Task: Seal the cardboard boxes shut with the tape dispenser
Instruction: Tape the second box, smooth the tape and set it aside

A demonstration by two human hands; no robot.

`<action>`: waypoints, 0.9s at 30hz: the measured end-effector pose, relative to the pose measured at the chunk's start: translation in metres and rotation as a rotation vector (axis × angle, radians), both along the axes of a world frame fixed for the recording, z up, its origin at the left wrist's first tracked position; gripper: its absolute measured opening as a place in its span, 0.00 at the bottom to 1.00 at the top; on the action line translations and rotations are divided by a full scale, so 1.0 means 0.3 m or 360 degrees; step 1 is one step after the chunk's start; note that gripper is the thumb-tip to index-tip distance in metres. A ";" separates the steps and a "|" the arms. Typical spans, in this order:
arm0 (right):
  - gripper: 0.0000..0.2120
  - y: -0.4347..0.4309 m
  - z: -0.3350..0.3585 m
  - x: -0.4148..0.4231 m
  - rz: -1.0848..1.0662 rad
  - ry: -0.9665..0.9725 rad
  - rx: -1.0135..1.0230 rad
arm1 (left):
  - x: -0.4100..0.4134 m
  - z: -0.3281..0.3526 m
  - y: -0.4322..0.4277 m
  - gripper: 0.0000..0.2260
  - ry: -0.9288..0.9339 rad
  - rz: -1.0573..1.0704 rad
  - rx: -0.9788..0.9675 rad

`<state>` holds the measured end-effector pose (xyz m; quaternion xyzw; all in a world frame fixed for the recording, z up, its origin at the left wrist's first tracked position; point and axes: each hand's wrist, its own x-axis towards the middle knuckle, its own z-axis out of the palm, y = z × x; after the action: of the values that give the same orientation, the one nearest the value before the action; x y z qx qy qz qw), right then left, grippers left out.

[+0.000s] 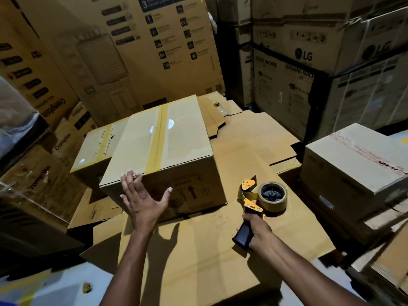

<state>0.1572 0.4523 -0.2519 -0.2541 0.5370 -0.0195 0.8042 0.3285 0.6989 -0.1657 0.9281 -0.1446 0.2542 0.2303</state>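
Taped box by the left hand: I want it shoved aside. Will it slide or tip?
Likely slides: the taped box sits broad and low on flattened cardboard. Its glossy tape strip may be slick to grip. Weight unclear.

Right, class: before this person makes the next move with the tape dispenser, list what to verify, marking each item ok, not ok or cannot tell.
1. Grip: the right hand holds the tape dispenser by its handle: ok.
2. Supply: a tape roll sits on the dispenser: ok.
3. Seam: a tape strip runs along the top seam of the near box: ok.
4. Support: the left hand is open at that box's front top edge. Whether it presses the box: cannot tell.
5. Next box: the rear box, behind to the left, carries tape. Whether it is fully sealed: cannot tell.
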 end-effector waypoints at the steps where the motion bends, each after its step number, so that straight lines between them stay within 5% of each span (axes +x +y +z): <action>1: 0.11 -0.009 0.002 0.006 0.0019 -0.0071 0.0082 | -0.002 0.001 0.003 0.44 0.0004 -0.0006 -0.0007; 10: 0.08 -0.037 0.071 0.020 -0.0136 -0.0771 0.0501 | -0.035 0.054 -0.101 0.38 0.0067 0.0033 -0.0319; 15: 0.11 -0.104 0.116 0.029 -0.0157 -0.0766 0.0564 | -0.104 0.107 -0.321 0.34 0.0027 -0.0144 -0.0265; 21: 0.14 -0.164 0.254 -0.009 -0.0030 -0.0950 0.0423 | -0.134 0.175 -0.595 0.37 0.0434 -0.0114 -0.0083; 27: 0.15 -0.214 0.410 -0.029 0.0168 -0.1247 0.0511 | -0.126 0.172 -0.660 0.21 0.0302 0.0129 -0.0093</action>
<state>0.1484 0.3879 -0.1290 -0.1261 0.1734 0.0105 0.9767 0.2907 0.5007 -0.1141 0.9460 -0.0770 0.1784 0.2594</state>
